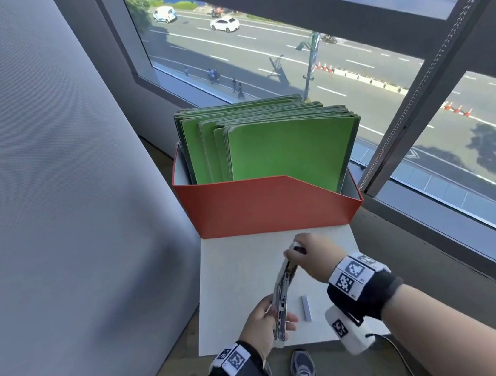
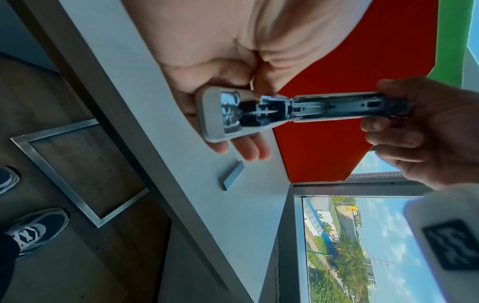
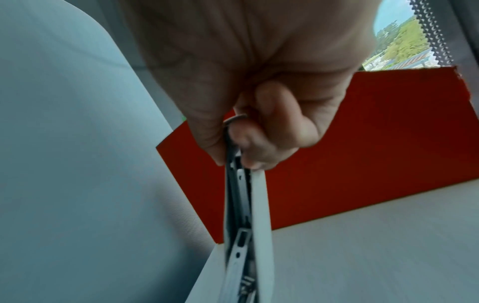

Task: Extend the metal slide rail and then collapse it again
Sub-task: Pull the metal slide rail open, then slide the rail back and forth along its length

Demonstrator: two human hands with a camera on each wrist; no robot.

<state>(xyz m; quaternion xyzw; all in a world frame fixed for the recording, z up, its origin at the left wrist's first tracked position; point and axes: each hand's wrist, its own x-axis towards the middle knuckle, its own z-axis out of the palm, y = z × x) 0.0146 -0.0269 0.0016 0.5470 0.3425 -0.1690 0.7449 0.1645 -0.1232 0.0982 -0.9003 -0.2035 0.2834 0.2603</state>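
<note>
Currently held: rail (image 1: 282,300), metal with a white casing, lifted above the white table (image 1: 236,283) and slanting away from the person. Left hand (image 1: 261,322) grips its near end, fingers curled beneath. Right hand (image 1: 311,253) pinches its far end between thumb and curled fingers. Small grey block (image 1: 307,308) lies on the table just beside the rail. Red box (image 1: 268,207) of green folders (image 1: 285,148) stands at the table's far edge, under the window (image 1: 285,42).

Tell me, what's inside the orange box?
The orange box holds green folders standing upright, packed one behind another. Their lower parts and the box's bottom are hidden behind its front wall, so anything underneath can't be seen.
</note>
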